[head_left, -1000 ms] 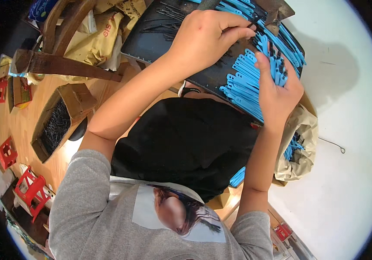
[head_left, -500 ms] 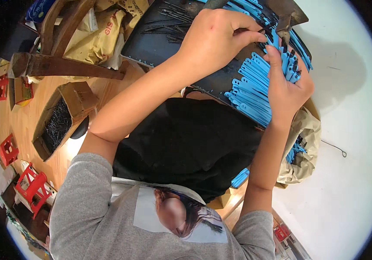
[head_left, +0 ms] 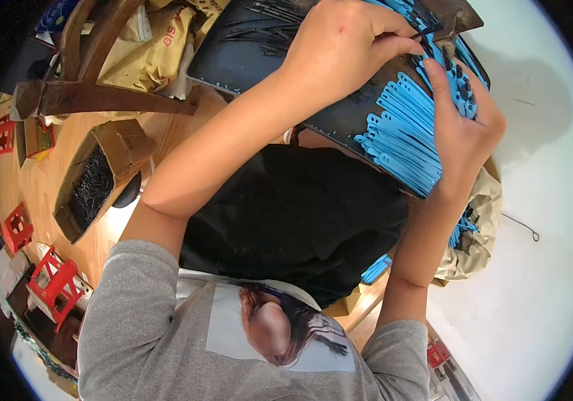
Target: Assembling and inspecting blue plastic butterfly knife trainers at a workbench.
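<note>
My left hand [head_left: 343, 53] pinches a small thin black piece [head_left: 428, 31] between thumb and forefinger, close to my right fingers. My right hand [head_left: 463, 130] is closed round a bunch of blue plastic strips [head_left: 461, 93], whose holed ends stick out between thumb and fingers with black bits among them. Below the hands, a pile of flat blue strips [head_left: 403, 144] with holed ends lies on a dark tray [head_left: 226, 60]. Thin black strips [head_left: 273, 30] are scattered on its left part. A brown metal part [head_left: 457, 15] stands just beyond my right hand; the fingertips partly hide each other.
A cardboard box [head_left: 93, 184] of black pieces stands on the floor at left, below a wooden chair frame [head_left: 113, 97]. By my right forearm sits a paper sack [head_left: 483, 230] with blue strips. A white surface [head_left: 547, 167] with a bent wire [head_left: 523, 226] extends along the right.
Both hands have shifted slightly right in the picture, as has the tray. The black piece in my left fingers now shows more plainly beside the blue bunch.
</note>
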Available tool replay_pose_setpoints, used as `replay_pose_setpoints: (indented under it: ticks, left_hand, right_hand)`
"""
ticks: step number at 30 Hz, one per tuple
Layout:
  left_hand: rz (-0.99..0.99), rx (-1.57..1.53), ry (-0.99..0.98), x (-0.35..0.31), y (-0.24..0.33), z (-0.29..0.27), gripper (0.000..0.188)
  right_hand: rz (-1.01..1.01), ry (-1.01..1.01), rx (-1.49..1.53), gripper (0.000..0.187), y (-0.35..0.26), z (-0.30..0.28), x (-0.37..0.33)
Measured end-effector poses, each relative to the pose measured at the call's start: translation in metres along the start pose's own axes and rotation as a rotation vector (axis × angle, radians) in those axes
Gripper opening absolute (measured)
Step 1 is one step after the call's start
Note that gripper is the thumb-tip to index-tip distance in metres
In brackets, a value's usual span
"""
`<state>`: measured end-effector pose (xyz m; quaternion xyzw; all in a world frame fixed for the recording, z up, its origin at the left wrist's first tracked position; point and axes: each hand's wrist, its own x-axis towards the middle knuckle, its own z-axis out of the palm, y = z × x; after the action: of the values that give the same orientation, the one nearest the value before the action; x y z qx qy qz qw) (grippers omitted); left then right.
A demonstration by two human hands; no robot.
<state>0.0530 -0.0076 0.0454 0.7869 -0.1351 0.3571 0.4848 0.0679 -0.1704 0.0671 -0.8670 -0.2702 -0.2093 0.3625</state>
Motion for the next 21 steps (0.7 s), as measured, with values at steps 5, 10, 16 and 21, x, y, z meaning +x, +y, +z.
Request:
replay_pose_setpoints:
  ticks: [5,10,16,21]
  left_hand:
    - [0.036,0.012,-0.037,-0.001,-0.008,0.003,0.011]
    - [-0.019,-0.043,0.111,-0.025,-0.002,0.025,0.015]
    - [0.191,0.016,-0.171,-0.029,0.003,0.012,0.014]
    - [0.156,0.239,-0.304,-0.046,0.0,-0.024,0.016]
  right_hand:
    - [-0.104,0.039,-0.015,0.027,0.002,0.0,-0.001]
    - [0.12,0.037,0.173,0.028,-0.004,0.007,-0.011]
    - [0.077,0.158,0.578,0.025,-0.016,0.012,-0.008]
    - [0.151,0.331,0.398,0.017,-0.01,-0.001,-0.013]
